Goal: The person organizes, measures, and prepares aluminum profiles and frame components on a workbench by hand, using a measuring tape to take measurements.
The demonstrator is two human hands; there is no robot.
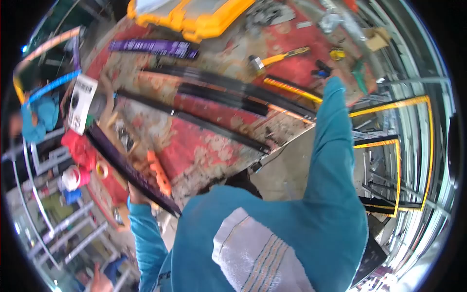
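My left hand (138,195) is at the lower left, wrapped round a long dark profile (131,170) that hides part of the fingers. A white label (81,104) sits at the profile's far end. My right arm is stretched out to the upper right. There my right hand (335,76) is beside a small black and blue tool (321,71); its fingers are too blurred to make out. Long black strips (214,80) and a thinner black bar (194,118) lie across the red patterned table (182,146). A yellow-handled hammer (279,57) lies left of the right hand.
A yellow case (194,24), a purple strip (151,47), a tape measure (337,53) and an orange tool (159,174) are on the table. Yellow-edged frames (428,146) stand at the right. A person in teal (44,117) is at the left; another person's hand (100,281) shows lower left.
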